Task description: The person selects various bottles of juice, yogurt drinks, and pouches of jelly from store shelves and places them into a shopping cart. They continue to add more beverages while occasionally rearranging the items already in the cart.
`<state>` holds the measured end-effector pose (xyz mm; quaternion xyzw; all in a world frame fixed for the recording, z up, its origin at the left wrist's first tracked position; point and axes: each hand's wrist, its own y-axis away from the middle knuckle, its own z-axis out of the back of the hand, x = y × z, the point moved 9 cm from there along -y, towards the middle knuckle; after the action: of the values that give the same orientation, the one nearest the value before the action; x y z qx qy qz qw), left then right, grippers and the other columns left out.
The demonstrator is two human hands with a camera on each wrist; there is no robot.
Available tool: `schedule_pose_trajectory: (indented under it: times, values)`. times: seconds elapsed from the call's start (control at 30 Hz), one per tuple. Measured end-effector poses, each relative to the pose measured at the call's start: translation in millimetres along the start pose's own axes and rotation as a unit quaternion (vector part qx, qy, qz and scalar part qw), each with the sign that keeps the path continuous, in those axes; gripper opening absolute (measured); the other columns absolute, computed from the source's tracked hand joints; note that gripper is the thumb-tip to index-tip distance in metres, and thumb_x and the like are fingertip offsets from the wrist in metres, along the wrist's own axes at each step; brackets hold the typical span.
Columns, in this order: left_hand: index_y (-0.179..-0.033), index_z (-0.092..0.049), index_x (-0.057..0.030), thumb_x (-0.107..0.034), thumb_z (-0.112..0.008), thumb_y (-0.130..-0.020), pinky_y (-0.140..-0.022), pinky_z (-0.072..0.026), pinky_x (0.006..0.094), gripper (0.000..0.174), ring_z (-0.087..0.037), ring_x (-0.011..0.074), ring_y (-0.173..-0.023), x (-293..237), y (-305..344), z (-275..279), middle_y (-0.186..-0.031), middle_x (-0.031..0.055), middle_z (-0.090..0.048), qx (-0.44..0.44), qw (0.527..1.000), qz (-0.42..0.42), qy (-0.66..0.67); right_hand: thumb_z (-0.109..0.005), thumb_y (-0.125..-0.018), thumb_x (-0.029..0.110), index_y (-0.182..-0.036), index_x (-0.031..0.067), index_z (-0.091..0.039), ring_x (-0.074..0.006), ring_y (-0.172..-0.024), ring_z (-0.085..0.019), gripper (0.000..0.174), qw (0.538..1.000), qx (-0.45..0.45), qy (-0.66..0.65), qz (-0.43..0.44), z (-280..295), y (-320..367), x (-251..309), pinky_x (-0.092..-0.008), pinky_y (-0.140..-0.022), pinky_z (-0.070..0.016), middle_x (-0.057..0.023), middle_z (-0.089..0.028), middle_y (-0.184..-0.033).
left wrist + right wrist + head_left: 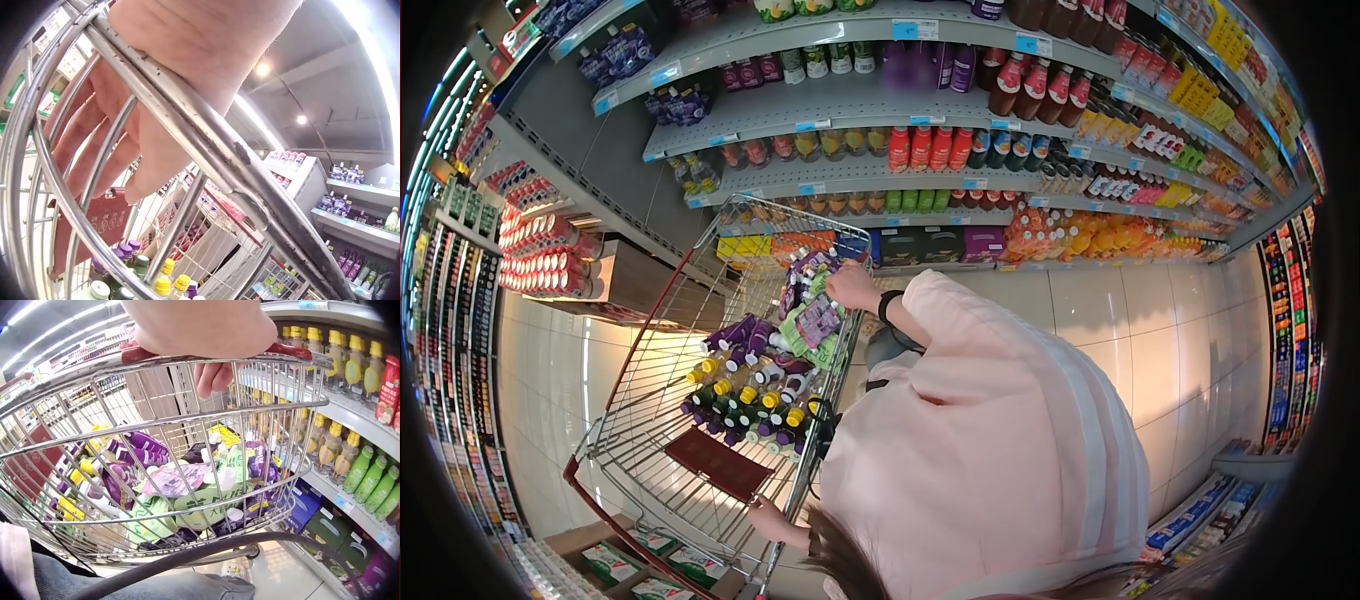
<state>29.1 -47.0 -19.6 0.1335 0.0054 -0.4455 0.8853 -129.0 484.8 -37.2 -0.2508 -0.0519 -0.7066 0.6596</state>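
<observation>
A wire shopping cart (pixel 700 250) holds bottles with yellow caps (pixel 770 399) and purple caps, and purple and green packs (pixel 187 481). My left hand (pixel 778 522) lies over the cart's near side rim. In the left wrist view that hand (pixel 125 125) lets its fingers hang fairly straight behind the metal bars, beside a brown-red panel (pixel 94 228). My right hand (pixel 855 287) is over the same side farther along, above the packs. Seen from the right wrist, its heel rests on the red-cornered rim (pixel 290 351), with loosely bent fingers (pixel 222 378) hanging inside the basket. Its thumb is hidden.
Long grey shelves (pixel 820 105) of bottled drinks stand along the cart's far end. Stacked cans (pixel 550 265) sit on a display at the left. A person in a pink top (pixel 990 440) stands beside the cart. Pale tiles (pixel 1100 310) cover the floor.
</observation>
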Motion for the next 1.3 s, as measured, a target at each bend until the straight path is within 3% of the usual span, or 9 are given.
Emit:
schedule_pose_trajectory:
  times: [0.67, 1.3]
  values:
    - [-0.092, -0.066, -0.0077, -0.038, -0.053, -0.08, -0.069, -0.0475, 0.0434, 0.035, -0.061, 0.0321, -0.079, 2, 1, 3, -0.089, 0.0137, -0.064, -0.006, 1.0, 0.024, -0.009, -0.044, -0.079, 0.021, -0.059, 0.0063, -0.057, -0.0278, -0.067, -0.057, 0.028, 0.999, 0.039, 0.014, -0.013, -3, -2, 0, -0.039, -0.077, -0.0368, -0.0118, -0.058, -0.06]
    - [-0.092, -0.066, -0.0075, -0.041, -0.051, -0.079, -0.07, -0.0475, 0.0423, 0.039, -0.06, 0.0324, -0.082, 5, -1, -3, -0.091, 0.0128, -0.064, 0.006, 1.0, 0.013, -0.005, -0.044, -0.08, 0.023, -0.062, 0.0059, -0.058, -0.0279, -0.066, -0.058, 0.029, 0.999, 0.039, 0.026, -0.009, -7, -2, -2, -0.0387, -0.076, -0.0368, -0.0115, -0.058, -0.06]
